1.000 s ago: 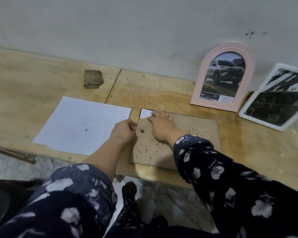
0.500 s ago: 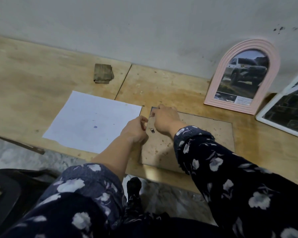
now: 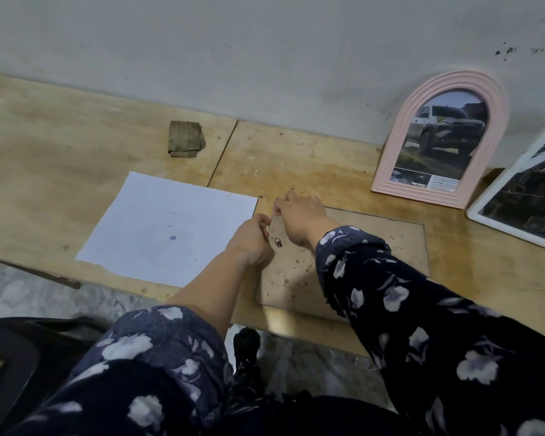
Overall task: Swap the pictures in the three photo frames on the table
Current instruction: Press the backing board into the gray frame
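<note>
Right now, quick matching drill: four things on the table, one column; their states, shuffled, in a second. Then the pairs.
Things:
1. pink arched frame
2. white frame
3. brown frame back
4. white sheet

States:
A. lies flat, both hands at its corner
B. lies flat, untouched
C. stands against the wall, truck picture
D. leans at the right edge, dark picture

Pairs: 1-C, 2-D, 3-A, 4-B

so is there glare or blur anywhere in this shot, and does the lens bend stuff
Head view: dim, flat light with soft shadows; the white frame at the right edge shows pale reflective streaks over its dark picture, cut off by the border; the pink arched frame leans with the wide-angle stretch; the table's back edge bows; both hands, left hand and right hand, look slightly soft.
</note>
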